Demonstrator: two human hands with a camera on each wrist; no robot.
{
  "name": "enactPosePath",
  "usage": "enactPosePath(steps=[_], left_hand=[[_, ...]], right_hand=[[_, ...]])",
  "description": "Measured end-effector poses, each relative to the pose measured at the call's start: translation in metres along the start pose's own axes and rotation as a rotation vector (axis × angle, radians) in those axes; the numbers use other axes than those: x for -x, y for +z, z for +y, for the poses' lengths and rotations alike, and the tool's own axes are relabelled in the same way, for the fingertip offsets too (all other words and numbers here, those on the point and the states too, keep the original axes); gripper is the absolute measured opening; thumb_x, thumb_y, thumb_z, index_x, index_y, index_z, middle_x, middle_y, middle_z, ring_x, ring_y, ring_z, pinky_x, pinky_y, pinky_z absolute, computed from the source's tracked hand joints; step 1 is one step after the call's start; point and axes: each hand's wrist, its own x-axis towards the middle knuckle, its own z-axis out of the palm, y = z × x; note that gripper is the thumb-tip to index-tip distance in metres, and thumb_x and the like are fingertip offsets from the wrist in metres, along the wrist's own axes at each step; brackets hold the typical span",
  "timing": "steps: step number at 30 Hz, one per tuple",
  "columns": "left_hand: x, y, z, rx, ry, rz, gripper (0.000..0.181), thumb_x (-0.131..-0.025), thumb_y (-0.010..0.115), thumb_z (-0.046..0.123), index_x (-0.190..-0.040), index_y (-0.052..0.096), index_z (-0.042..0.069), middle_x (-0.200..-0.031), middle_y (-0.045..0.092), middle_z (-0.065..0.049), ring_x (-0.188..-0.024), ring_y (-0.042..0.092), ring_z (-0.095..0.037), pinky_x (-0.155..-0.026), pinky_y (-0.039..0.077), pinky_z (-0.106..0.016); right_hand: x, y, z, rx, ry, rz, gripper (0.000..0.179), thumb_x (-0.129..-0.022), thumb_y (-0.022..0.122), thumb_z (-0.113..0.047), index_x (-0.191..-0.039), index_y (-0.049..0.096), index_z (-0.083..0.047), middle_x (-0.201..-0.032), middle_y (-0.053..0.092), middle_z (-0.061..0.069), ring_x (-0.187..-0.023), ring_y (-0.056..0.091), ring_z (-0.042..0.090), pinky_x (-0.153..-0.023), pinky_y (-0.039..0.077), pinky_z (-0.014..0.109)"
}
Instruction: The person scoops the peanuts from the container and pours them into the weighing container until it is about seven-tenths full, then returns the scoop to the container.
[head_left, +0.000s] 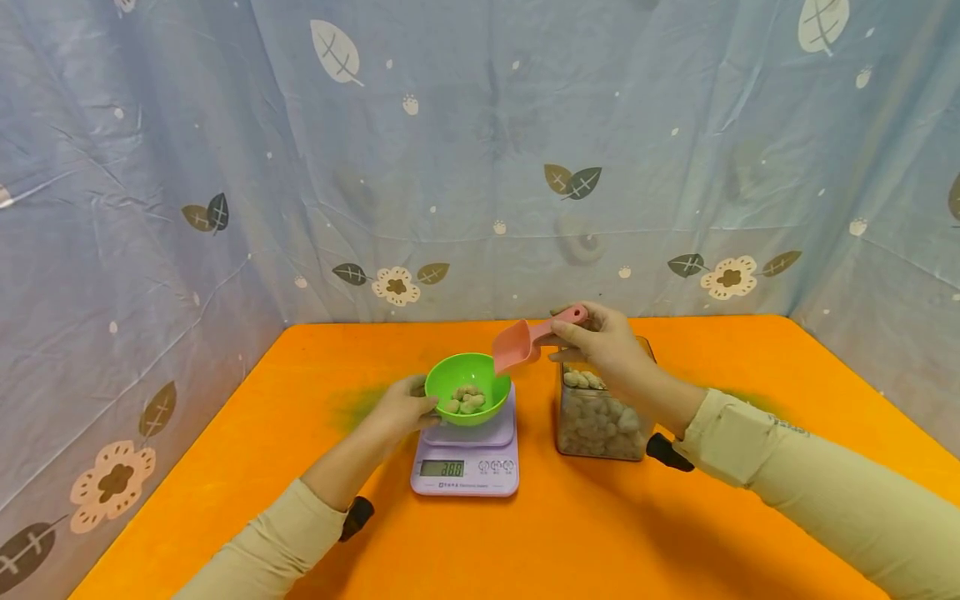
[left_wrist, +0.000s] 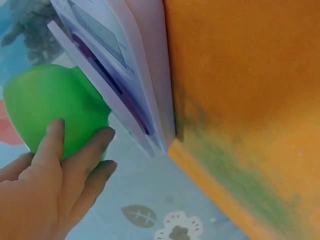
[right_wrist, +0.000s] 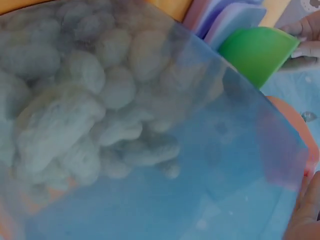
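A green bowl (head_left: 456,367) with several unshelled peanuts (head_left: 467,401) in it stands on a lilac kitchen scale (head_left: 465,477). My left hand (head_left: 402,407) rests against the bowl's left side, its fingers fairly straight along the outer wall in the left wrist view. By its handle, my right hand (head_left: 604,341) pinches a pink scoop (head_left: 514,346), with the blade tilted down at the bowl's right rim. No peanuts show in the scoop. Behind and below the right hand stands a clear container (head_left: 567,435) of peanuts, partly hidden by the right forearm.
The scale's lit display (head_left: 442,468) faces the front. The orange tabletop (head_left: 337,350) ends at a patterned blue curtain (head_left: 465,167) behind and at both sides. Through the clear container wall, more peanuts (right_wrist: 60,127) show close up in the right wrist view.
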Motion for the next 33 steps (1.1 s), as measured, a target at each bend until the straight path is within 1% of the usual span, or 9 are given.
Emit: enactPosePath(steps=[3, 7, 12, 15, 20, 23, 25, 30, 33], left_hand=[[0.0, 0.0, 0.001, 0.004, 0.001, 0.001, 0.051, -0.099, 0.036, -0.01, -0.143, 0.014, -0.022, -0.145, 0.026, -0.041, -0.124, 0.045, -0.051, -0.101, 0.044, -0.049], [0.003, -0.002, 0.002, -0.007, 0.015, -0.004, 0.053, -0.099, 0.037, -0.01, -0.143, 0.011, -0.022, -0.146, 0.024, -0.042, -0.124, 0.043, -0.052, -0.102, 0.043, -0.051], [0.008, -0.007, 0.004, -0.154, 0.052, 0.04, 0.057, -0.099, 0.041, -0.001, -0.146, 0.014, -0.018, -0.15, 0.022, -0.036, -0.134, 0.034, -0.048, -0.11, 0.033, -0.054], [0.012, -0.009, 0.007, -0.206, 0.094, 0.087, 0.057, -0.1, 0.042, 0.003, -0.148, 0.017, -0.014, -0.152, 0.023, -0.032, -0.139, 0.026, -0.045, -0.114, 0.025, -0.053], [0.016, -0.008, 0.016, -0.195, 0.182, 0.142, 0.056, -0.1, 0.043, 0.002, -0.15, 0.019, -0.01, -0.154, 0.022, -0.028, -0.141, 0.022, -0.043, -0.115, 0.023, -0.051], [0.019, -0.004, 0.022, -0.182, 0.222, 0.15, 0.055, -0.101, 0.043, 0.001, -0.15, 0.02, -0.009, -0.155, 0.021, -0.026, -0.142, 0.021, -0.041, -0.116, 0.022, -0.049], [0.021, 0.0, 0.026, -0.175, 0.237, 0.148, 0.055, -0.101, 0.044, 0.0, -0.15, 0.021, -0.009, -0.156, 0.021, -0.025, -0.142, 0.022, -0.04, -0.116, 0.022, -0.048], [0.023, 0.014, 0.032, -0.132, 0.261, 0.101, 0.055, -0.1, 0.045, -0.001, -0.15, 0.022, -0.009, -0.156, 0.022, -0.024, -0.141, 0.025, -0.04, -0.115, 0.026, -0.047], [0.021, 0.028, 0.035, -0.105, 0.255, 0.045, 0.055, -0.1, 0.046, 0.001, -0.149, 0.023, -0.009, -0.154, 0.026, -0.024, -0.139, 0.031, -0.04, -0.113, 0.03, -0.047]], right_hand=[[0.004, -0.006, -0.004, -0.032, -0.017, -0.001, 0.019, -0.1, 0.052, -0.005, -0.112, 0.052, 0.01, -0.097, 0.068, 0.002, -0.089, 0.07, 0.013, -0.08, 0.058, 0.031], [0.01, -0.018, -0.011, -0.19, -0.039, -0.009, 0.009, -0.099, 0.052, -0.003, -0.103, 0.057, 0.004, -0.092, 0.071, 0.006, -0.086, 0.071, 0.016, -0.077, 0.058, 0.029], [0.019, -0.038, -0.02, -0.366, -0.062, -0.023, 0.006, -0.096, 0.057, -0.002, -0.097, 0.06, 0.002, -0.09, 0.072, 0.013, -0.084, 0.072, 0.021, -0.073, 0.059, 0.028], [0.024, -0.053, -0.025, -0.389, -0.079, -0.044, 0.005, -0.096, 0.056, -0.001, -0.095, 0.059, 0.004, -0.092, 0.072, 0.015, -0.085, 0.072, 0.023, -0.075, 0.059, 0.03], [0.033, -0.081, -0.034, -0.402, -0.099, -0.063, 0.008, -0.097, 0.053, 0.002, -0.096, 0.06, 0.006, -0.094, 0.072, 0.018, -0.087, 0.072, 0.024, -0.075, 0.058, 0.031], [0.037, -0.096, -0.038, -0.373, -0.089, -0.044, 0.01, -0.097, 0.053, 0.001, -0.096, 0.061, 0.006, -0.094, 0.072, 0.017, -0.086, 0.072, 0.024, -0.074, 0.058, 0.03], [0.04, -0.104, -0.041, -0.308, -0.064, -0.026, 0.011, -0.097, 0.053, 0.0, -0.094, 0.063, 0.004, -0.092, 0.073, 0.016, -0.085, 0.072, 0.022, -0.073, 0.058, 0.029], [0.042, -0.115, -0.047, -0.043, 0.04, 0.008, 0.015, -0.098, 0.056, -0.006, -0.09, 0.068, -0.002, -0.089, 0.074, 0.008, -0.084, 0.072, 0.016, -0.072, 0.058, 0.026], [0.04, -0.113, -0.05, 0.158, 0.103, 0.02, 0.013, -0.1, 0.053, -0.008, -0.099, 0.063, 0.0, -0.087, 0.073, 0.002, -0.084, 0.071, 0.012, -0.073, 0.058, 0.026]])
